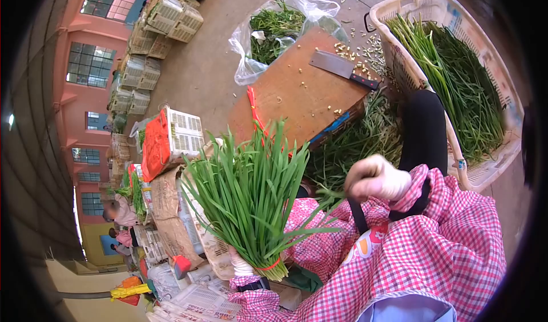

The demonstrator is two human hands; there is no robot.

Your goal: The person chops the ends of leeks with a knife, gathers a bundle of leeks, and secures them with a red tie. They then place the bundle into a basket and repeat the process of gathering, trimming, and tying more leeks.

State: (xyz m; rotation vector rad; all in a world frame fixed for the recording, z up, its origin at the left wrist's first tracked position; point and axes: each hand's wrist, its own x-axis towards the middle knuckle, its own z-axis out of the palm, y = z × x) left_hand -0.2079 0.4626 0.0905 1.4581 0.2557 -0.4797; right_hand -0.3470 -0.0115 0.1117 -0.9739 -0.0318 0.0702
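Note:
A large bunch of long green leaves (251, 191), tied near its stem ends with a red band (270, 264), leans over the lap. My left hand (237, 257) is closed on the bunch near the tied end and is mostly hidden behind it; white wrapping shows by the wrist. To the right of the bunch, my right hand (374, 179) is blurred, with curled fingers. A few loose green blades (329, 196) show at its fingertips. White wrapping covers part of this hand too.
Ahead, a cleaver (337, 65) lies on a brown board (285, 94) with cut stem bits. Behind is a plastic bag (246, 65) of greens. A large crate (456, 168) of greens stands right. Crates (187, 134) and co-workers (123, 211) are at left.

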